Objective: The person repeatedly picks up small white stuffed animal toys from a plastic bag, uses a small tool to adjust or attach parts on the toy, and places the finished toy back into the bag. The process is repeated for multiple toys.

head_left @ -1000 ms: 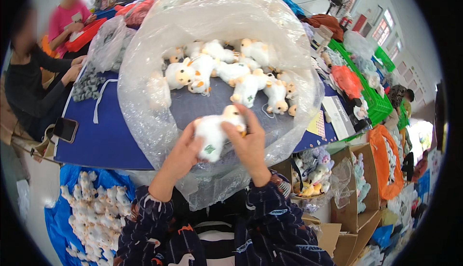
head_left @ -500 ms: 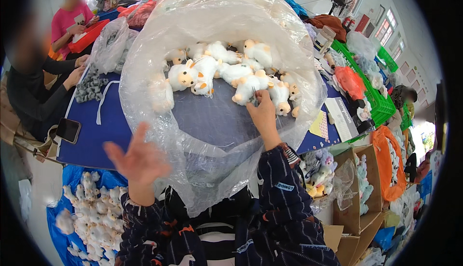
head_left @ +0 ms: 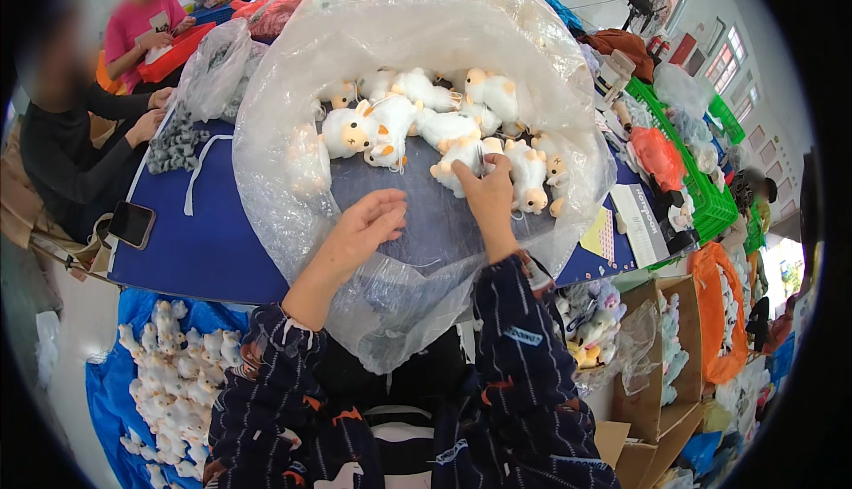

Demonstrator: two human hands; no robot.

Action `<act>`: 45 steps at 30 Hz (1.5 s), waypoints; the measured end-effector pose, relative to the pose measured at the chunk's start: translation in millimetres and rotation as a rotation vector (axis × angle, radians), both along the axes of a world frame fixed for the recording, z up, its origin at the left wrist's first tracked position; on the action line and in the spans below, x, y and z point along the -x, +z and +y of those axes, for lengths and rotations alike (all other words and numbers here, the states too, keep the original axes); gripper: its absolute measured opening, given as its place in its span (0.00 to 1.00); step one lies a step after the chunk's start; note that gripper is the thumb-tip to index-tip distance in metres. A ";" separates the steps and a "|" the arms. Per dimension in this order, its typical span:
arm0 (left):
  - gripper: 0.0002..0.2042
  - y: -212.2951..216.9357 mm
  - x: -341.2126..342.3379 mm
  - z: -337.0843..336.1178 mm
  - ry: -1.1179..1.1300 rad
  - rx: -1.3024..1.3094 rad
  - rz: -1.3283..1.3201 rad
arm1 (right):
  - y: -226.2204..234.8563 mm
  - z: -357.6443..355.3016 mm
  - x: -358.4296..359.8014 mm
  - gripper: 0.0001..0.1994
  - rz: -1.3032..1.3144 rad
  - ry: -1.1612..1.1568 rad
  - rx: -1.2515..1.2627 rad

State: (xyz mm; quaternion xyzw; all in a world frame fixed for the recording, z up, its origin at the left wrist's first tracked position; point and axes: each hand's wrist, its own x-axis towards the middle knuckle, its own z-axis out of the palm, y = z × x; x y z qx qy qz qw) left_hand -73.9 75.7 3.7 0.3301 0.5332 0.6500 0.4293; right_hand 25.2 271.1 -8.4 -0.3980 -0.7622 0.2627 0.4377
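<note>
Several white plush animals with pale orange ears and muzzles lie inside a large clear plastic bag (head_left: pixel 293 72) spread open on the table. My right hand (head_left: pixel 486 201) reaches into the bag, its thumb and fingers closed on one white plush toy (head_left: pixel 454 165) at the right of the group. A thin dark sliver shows by these fingertips, too small to make out. Over the bag's near part, my left hand (head_left: pixel 362 227) holds nothing, its fingers stretched out and slightly curved. Close to it lies a plush toy with orange ears (head_left: pixel 390 130).
Left on the blue table (head_left: pixel 191 254) are a phone (head_left: pixel 132 224) and grey fluffy pieces (head_left: pixel 173 147). More white plush toys fill a blue sack (head_left: pixel 111 374) below. Green crates (head_left: pixel 710 209) and cardboard boxes (head_left: pixel 637 356) stand right. Two people work at the far left.
My left hand has come from the bag's left edge rightward to its near middle. My right hand's thumb and fingers now grip the plush toy from its near side.
</note>
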 end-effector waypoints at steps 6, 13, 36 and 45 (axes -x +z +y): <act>0.21 -12.9 0.7 -0.2 0.141 -0.071 0.232 | 10.9 -16.6 -6.4 0.25 0.288 0.320 0.575; 0.17 -14.1 -9.8 -5.6 -0.025 -0.285 -0.051 | 26.1 -71.0 -43.8 0.23 0.318 0.680 0.923; 0.13 10.7 -32.9 -19.5 0.397 -0.155 1.031 | 37.6 -93.6 -70.8 0.05 0.314 0.728 0.882; 0.07 4.8 -31.9 -12.5 0.392 -0.173 1.046 | 51.7 -80.1 -78.2 0.18 -0.085 0.711 -0.058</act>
